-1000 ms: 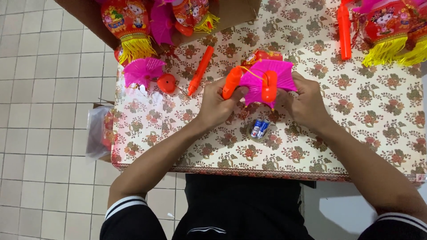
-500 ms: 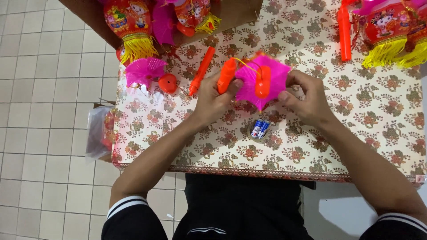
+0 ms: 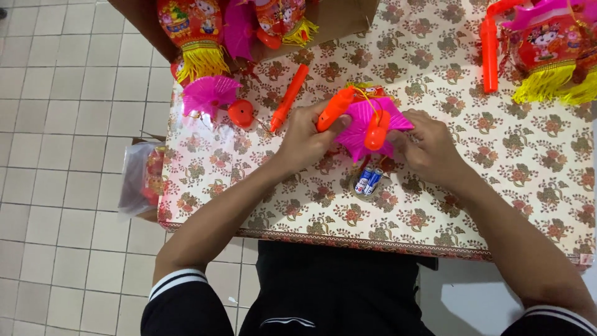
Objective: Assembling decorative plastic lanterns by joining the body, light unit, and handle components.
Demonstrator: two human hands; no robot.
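My left hand [image 3: 308, 138] and my right hand [image 3: 429, 148] both grip a pink star-shaped lantern piece [image 3: 360, 124] above the floral tablecloth [image 3: 497, 186]. An orange handle stick [image 3: 334, 109] lies across the piece by my left thumb. An orange round part [image 3: 376, 135] sits on its middle. A small pack of blue and white batteries [image 3: 368, 182] lies on the cloth just below, between my wrists.
A loose orange stick [image 3: 290, 98], a pink pleated fan piece [image 3: 208, 94] and an orange bulb part [image 3: 240, 112] lie at left. Finished red lanterns with yellow fringe [image 3: 198, 37] [image 3: 550, 50] stand at the back. A plastic bag [image 3: 142, 180] hangs off the left edge.
The pink piece has been lifted slightly away from me and turned, and the orange stick has tilted upright with it. The batteries stay where they were.
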